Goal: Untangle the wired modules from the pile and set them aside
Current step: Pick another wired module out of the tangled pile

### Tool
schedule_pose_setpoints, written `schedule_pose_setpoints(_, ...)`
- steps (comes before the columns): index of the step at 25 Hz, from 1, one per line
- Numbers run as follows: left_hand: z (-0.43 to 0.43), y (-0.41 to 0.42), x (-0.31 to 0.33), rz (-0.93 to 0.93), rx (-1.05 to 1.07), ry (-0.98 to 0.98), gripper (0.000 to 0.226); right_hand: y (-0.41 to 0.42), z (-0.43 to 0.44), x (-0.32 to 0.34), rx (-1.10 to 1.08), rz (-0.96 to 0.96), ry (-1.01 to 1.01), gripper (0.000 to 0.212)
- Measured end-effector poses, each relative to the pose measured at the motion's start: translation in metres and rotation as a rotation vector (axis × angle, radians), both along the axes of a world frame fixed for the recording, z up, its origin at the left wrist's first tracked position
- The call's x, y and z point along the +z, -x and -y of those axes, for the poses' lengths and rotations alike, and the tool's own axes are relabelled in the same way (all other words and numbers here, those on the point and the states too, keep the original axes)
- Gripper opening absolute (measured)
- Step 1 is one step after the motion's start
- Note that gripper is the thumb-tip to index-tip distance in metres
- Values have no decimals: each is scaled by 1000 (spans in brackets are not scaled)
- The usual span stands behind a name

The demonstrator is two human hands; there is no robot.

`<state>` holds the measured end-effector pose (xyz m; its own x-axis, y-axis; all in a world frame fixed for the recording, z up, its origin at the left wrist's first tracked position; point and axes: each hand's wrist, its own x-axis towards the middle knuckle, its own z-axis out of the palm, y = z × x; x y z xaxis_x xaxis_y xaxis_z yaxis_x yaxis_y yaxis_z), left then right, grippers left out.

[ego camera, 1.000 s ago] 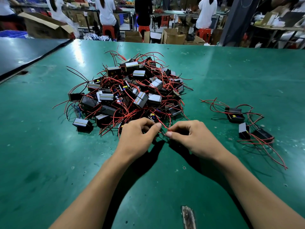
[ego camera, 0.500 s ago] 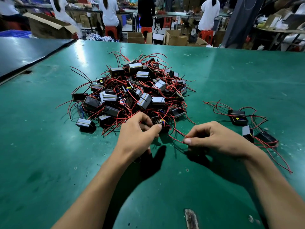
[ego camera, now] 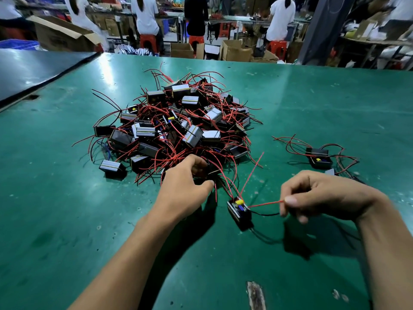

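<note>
Centrally on the green-matted table [ego camera: 67, 220] lies a tangled pile [ego camera: 176, 128] of small black box-shaped modules with thin red wire leads. The left hand [ego camera: 185, 189] rests at the pile's near edge, its fingers curled down into the wires around something dark; which item they grip cannot be told. Just off that near edge, between the two hands, a single black module [ego camera: 239, 211] with a yellow component on top sits tilted on the table, with red leads rising from it toward the tangle. The right hand [ego camera: 321, 195], toward the table's right side, pinches a taut red wire [ego camera: 266, 204] from this module between thumb and forefinger, the other fingers curled; a thin black wire [ego camera: 266, 214] runs beside it toward the same hand. Near the right edge lie a few separated modules [ego camera: 319, 157] with loose leads, well apart from the pile. A worn patch [ego camera: 256, 296] marks the near edge.
</note>
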<state>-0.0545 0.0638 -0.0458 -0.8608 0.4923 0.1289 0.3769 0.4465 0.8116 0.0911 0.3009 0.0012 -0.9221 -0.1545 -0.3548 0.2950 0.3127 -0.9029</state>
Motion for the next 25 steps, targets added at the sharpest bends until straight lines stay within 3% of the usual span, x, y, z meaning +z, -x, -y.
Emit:
schedule_pose_setpoints(3, -1, 1, -3, -76, -21, 42, 49, 4, -8, -4, -299, -167, 68, 47)
schedule_pose_setpoints(5, -2, 2, -5, -113, -33, 74, 53, 11, -8, -9, -425, -215, 71, 44)
schedule_pose_setpoints(10, -2, 4, -7, -162, -80, 55, 28, 23, -3, -17, -635, -203, -29, 34)
schedule_pose_setpoints(14, 1, 3, -4, -47, -167, 27, 23, 24, -9, -21, -785, -228, -30, 37)
schedule_pose_setpoints(17, 0, 3, 2, 190, -225, -159, 15, 25, -9, -25, -801, -228, -61, 39)
schedule_pose_setpoints(21, -2, 3, 9, 381, -245, -290, 14, 25, -6, -28, -800, -243, -359, 31)
schedule_pose_setpoints(25, 0, 3, 9, 426, -214, -244, 15, 28, 1, -27, -764, -359, -707, 22)
